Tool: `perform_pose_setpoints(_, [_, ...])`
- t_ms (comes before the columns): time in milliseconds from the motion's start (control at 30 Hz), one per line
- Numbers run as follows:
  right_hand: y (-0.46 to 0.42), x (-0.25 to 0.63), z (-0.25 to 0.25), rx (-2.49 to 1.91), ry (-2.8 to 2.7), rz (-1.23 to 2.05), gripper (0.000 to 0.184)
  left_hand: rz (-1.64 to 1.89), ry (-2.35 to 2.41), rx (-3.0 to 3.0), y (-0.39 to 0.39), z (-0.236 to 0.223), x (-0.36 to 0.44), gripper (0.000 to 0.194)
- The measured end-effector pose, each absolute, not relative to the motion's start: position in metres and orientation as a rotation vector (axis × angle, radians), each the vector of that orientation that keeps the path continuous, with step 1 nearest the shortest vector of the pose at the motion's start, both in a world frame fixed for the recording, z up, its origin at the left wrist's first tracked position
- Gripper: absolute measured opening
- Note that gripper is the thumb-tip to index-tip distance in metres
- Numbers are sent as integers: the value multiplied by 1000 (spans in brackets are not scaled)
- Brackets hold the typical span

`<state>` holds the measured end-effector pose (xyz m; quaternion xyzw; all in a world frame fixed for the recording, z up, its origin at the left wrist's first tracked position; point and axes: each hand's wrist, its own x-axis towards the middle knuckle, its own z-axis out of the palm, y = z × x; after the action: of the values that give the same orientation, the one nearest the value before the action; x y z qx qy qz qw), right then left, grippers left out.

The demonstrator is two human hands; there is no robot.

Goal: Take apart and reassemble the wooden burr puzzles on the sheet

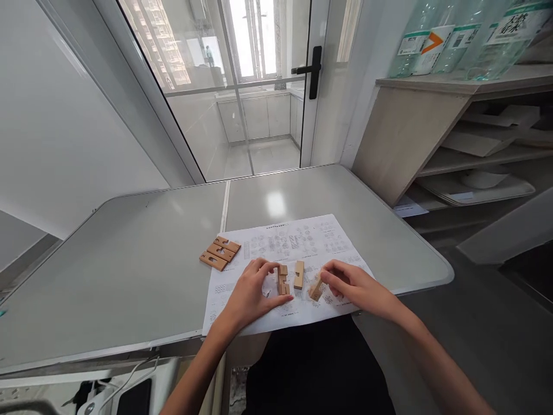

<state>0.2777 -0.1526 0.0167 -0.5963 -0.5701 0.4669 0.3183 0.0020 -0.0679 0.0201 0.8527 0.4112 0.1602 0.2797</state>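
My left hand (254, 293) grips a notched wooden puzzle block (283, 280) between thumb and fingers, over the printed instruction sheet (235, 248). In my right hand (349, 282) a pale wooden block (317, 290) is pinched by the fingertips, tilted, its lower end close to or on the paper. Between the two hands a third notched wooden block (299, 275) sits apart on the sheet, touched by neither hand. Three flat wooden pieces (220, 252) with cut-out slots lie side by side at the sheet's left edge.
The sheet lies on a grey table (129, 276) near its front edge. A glass door with a black handle (314, 72) stands behind. On the right, a wooden shelf (406, 127) holds large plastic bottles (432, 49). Below left are cables and a dark phone-like object (135, 397).
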Motion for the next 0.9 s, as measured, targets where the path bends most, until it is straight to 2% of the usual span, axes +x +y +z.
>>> perform_pose_setpoints(300, [-118,268,8,-1847,-1451,1108,37,245,1087,2366,-55,22,22,57])
perform_pose_setpoints(433, [-112,262,4,-1901,-1408,1055,35,127,1038,2400,-50,26,31,68])
perform_pose_setpoints(567, [-112,262,2,-1875,-1396,1069,36,52,1010,2417,-49,31,43,81])
perform_pose_setpoints(700, [-114,265,-3,-1806,-1378,1078,33,15,1031,2444,-50,34,58,86])
perform_pose_setpoints(900, [-117,270,-17,-1590,-1330,1145,35,-9,985,2512,-49,33,71,77])
